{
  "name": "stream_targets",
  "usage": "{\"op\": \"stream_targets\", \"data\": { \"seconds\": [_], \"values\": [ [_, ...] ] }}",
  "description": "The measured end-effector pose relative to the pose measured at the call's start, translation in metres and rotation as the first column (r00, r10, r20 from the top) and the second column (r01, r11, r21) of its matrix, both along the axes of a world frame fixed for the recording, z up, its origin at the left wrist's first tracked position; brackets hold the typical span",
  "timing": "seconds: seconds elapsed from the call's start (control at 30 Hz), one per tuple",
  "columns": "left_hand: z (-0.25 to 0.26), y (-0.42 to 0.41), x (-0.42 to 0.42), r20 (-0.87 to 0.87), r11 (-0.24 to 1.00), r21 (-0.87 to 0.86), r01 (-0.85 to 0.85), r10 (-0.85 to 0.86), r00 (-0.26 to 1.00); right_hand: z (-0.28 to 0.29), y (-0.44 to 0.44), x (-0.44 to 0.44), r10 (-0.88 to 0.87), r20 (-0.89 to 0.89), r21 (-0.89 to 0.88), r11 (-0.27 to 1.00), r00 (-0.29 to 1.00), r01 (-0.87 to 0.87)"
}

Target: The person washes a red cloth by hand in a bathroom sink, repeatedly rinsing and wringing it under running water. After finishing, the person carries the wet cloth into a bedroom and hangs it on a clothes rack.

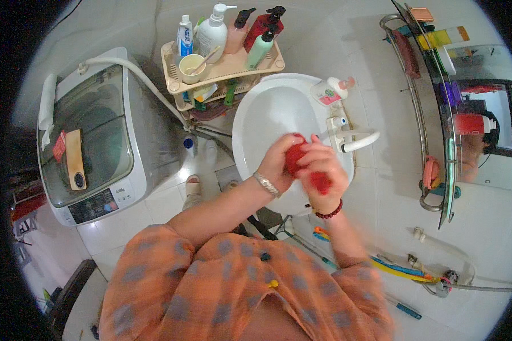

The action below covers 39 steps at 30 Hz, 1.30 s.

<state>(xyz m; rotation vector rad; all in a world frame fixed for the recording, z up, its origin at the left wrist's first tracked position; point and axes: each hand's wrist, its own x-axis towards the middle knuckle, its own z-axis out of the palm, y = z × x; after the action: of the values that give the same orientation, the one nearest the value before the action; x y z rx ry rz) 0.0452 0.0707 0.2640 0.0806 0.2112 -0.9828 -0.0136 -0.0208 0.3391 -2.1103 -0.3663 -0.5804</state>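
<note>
Both my hands are over the white washbasin (260,123), close together. My left hand (277,164), with a silver-coloured bracelet at the wrist, holds a rounded red object (295,158). Against its right side are the bent fingers of my right hand (330,170), which has a dark red bead bracelet. A second red patch (321,183) shows at my right hand; blur hides whether it belongs to the same object. Just beyond the hands is a white tap (358,140) on the basin's right rim. A pump bottle of hand soap (329,91) stands farther back on that rim.
A beige plastic rack (226,76) behind the basin bears pump bottles, toothpaste and a cup (192,68). Left stands a washing machine (141,140) with a phone (75,160) on its lid. A wall shelf (441,98) with toiletries and hoses (401,270) are at right.
</note>
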Motion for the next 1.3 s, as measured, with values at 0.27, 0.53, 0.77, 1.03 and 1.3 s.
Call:
{"op": "stream_targets", "data": {
  "seconds": [0.27,0.53,0.77,1.03,1.3],
  "values": [
    [0.063,-0.006,-0.004,1.000,0.544,0.016,-0.839,-0.011,0.012,0.000,0.017,-0.003,-0.090,-0.488,0.873,-0.059,0.868,0.485],
    [-0.009,-0.016,-0.073,0.714,0.739,-0.468,-0.484,-0.006,-0.700,-0.075,-0.049,-0.058,0.606,-0.626,0.676,0.106,0.491,0.730],
    [-0.059,-0.031,-0.093,0.555,0.772,-0.493,-0.402,-0.076,-0.828,-0.087,-0.052,-0.020,0.479,-0.874,0.452,0.741,0.079,0.497],
    [-0.098,-0.061,-0.106,0.305,0.873,-0.348,-0.342,-0.239,-0.922,-0.120,-0.062,-0.002,0.150,-0.988,0.152,0.984,0.028,0.096],
    [-0.128,-0.102,-0.123,0.118,0.967,-0.140,-0.211,-0.196,-0.974,-0.160,-0.082,-0.015,0.002,-0.986,-0.005,0.999,0.169,-0.046]
  ]
}}
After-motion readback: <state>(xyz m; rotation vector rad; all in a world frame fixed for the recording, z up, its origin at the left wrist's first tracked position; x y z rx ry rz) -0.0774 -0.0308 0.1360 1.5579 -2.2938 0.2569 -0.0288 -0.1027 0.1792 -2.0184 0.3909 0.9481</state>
